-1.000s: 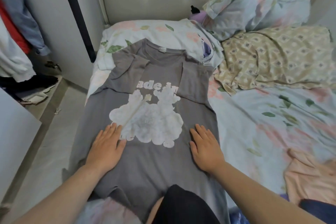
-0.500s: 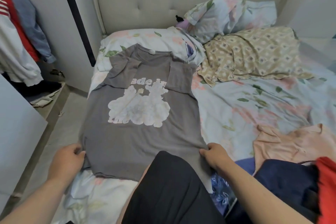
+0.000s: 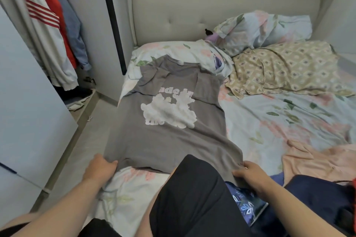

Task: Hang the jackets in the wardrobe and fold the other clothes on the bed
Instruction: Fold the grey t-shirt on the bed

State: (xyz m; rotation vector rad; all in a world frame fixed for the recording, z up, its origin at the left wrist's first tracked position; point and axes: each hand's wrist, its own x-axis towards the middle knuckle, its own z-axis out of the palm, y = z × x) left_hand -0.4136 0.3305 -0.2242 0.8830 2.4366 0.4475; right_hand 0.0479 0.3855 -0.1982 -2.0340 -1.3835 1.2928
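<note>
A grey T-shirt [image 3: 165, 140] with a white print lies face up along the left side of the bed [image 3: 269, 121], its sleeves folded inward. My left hand [image 3: 100, 167] grips the hem at its bottom left corner. My right hand [image 3: 250, 173] pinches the bottom right corner of the hem, and the hem is raised slightly off the sheet. A peach garment [image 3: 317, 161] lies crumpled at the right. Dark navy clothing [image 3: 316, 194] and a blue patterned piece [image 3: 244, 204] sit at the lower right. Jackets [image 3: 48, 31] hang in the open wardrobe at the left.
My knee in black shorts [image 3: 194, 198] rests on the bed between my arms. A floral pillow [image 3: 265, 29] and a beige patterned blanket [image 3: 289, 69] lie by the headboard. A white wardrobe door [image 3: 25, 111] stands at the left, beside a narrow strip of floor [image 3: 82, 140].
My hands slid from lying flat on the shirt's chest down to its hem and took hold of both bottom corners. The view has pulled back, showing more of the wardrobe.
</note>
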